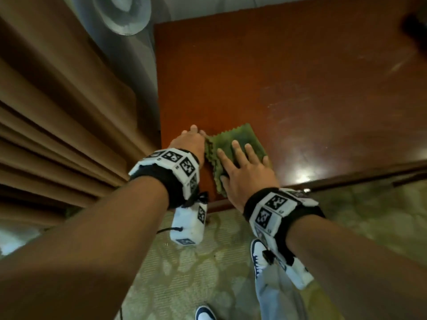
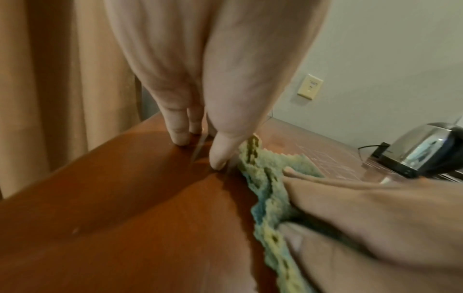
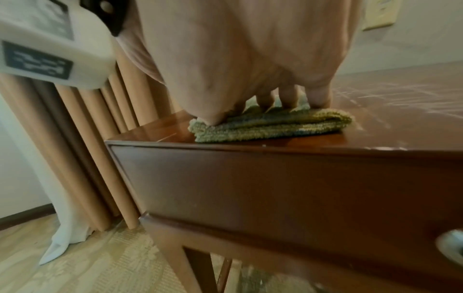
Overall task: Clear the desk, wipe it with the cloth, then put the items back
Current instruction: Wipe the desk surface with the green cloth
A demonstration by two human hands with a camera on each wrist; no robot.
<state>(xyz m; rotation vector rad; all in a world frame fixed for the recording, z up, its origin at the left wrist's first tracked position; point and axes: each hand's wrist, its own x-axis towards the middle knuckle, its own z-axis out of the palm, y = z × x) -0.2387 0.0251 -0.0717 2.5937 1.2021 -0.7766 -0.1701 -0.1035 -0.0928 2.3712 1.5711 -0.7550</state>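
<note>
A folded green cloth [image 1: 235, 144] [image 2: 268, 198] [image 3: 270, 126] lies on the reddish-brown desk [image 1: 300, 88] [image 2: 125, 198] [image 3: 275, 178] near its front left corner. My right hand [image 1: 242, 165] [image 2: 363, 218] [image 3: 250, 59] lies flat on the cloth, fingers straight and spread, pressing it down. My left hand [image 1: 191, 142] [image 2: 200, 79] is just left of the cloth, its straight fingertips [image 2: 180, 136] touching the bare desk top beside the cloth's zigzag edge.
Brown curtains [image 1: 57, 112] [image 3: 100, 138] hang close to the desk's left side. A steel kettle [image 2: 426, 146] on a black base stands at the desk's far right. A drawer front with a metal knob [image 3: 451, 245] sits below the top. Patterned carpet [image 1: 184, 273] lies underfoot.
</note>
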